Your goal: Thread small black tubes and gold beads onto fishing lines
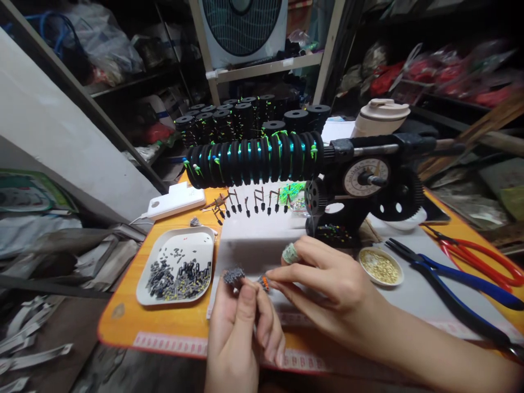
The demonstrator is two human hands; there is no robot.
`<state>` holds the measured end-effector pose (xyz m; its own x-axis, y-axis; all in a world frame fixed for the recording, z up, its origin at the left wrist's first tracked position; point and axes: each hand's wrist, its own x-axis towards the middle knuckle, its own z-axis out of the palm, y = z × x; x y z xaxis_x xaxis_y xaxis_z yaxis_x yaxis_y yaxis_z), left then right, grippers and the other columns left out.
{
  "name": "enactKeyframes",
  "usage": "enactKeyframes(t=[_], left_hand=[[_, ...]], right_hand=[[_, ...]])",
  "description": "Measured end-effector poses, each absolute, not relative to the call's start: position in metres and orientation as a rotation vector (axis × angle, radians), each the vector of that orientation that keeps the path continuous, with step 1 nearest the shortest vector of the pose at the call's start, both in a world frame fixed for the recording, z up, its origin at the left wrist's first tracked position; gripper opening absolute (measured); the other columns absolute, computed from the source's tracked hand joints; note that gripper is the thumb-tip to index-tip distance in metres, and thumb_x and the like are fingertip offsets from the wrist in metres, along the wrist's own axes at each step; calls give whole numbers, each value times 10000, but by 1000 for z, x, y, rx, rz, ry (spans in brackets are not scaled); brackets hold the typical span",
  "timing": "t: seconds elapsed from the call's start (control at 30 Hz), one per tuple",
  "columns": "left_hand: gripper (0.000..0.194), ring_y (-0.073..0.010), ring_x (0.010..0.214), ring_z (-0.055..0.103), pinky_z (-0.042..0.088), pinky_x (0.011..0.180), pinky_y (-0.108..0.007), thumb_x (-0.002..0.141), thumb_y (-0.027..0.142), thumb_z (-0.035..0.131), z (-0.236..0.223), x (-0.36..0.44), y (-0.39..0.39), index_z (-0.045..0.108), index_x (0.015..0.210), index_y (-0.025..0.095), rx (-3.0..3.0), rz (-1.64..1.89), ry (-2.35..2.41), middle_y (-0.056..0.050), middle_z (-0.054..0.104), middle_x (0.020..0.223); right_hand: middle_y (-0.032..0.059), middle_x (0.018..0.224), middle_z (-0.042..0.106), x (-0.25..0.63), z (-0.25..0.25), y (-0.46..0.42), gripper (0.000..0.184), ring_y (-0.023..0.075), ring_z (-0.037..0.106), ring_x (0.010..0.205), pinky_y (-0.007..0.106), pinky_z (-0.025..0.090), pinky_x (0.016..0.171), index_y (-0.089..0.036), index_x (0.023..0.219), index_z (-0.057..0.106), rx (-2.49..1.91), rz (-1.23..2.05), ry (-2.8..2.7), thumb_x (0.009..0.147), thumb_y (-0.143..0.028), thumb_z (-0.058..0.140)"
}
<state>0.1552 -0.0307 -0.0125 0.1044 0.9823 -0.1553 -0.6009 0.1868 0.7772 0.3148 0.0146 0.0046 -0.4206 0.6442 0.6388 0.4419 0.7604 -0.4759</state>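
Head view: the left hand [241, 322], its arm cut off by the lower edge, closes thumb and fingers on a grey cluster [234, 276], held up between the tray [164, 240] and the bowl [381, 285], the digits hiding the cluster's underside. The right hand [327, 273] brings its fingertips nearly together at an orange-marked piece [265, 282] just beside the cluster, too small to make out, and I cannot tell which hand grips it. Behind the right hand, the machine's [366, 177] dark base is partly hidden.
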Motion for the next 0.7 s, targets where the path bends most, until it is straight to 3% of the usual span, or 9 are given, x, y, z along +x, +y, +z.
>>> enactKeyframes(t=[0.23, 0.43, 0.7], left_hand=[[253, -35, 369, 340, 424, 381, -128, 984, 413, 568, -10, 154, -28, 472, 856, 217, 582, 1206, 691, 102, 435, 540], [259, -25, 355, 267, 409, 358, -119, 1005, 387, 530, -10, 154, -26, 429, 830, 226, 559, 1133, 671, 110, 424, 530], [302, -25, 356, 311, 407, 368, -127, 916, 454, 668, -11, 159, -27, 472, 867, 229, 545, 1160, 810, 126, 432, 497]], right_hand=[[40, 732, 553, 315, 5, 14, 175, 160, 508, 701, 258, 414, 595, -133, 907, 731, -831, 233, -2121, 963, -129, 565], [49, 742, 573, 321, 3, 17, 205, 167, 461, 685, 281, 416, 598, -128, 1013, 706, -712, -29, -2138, 973, -89, 508], [36, 734, 546, 317, 12, 12, 156, 142, 501, 682, 249, 415, 586, -127, 951, 743, -727, 383, -2092, 946, -115, 588]])
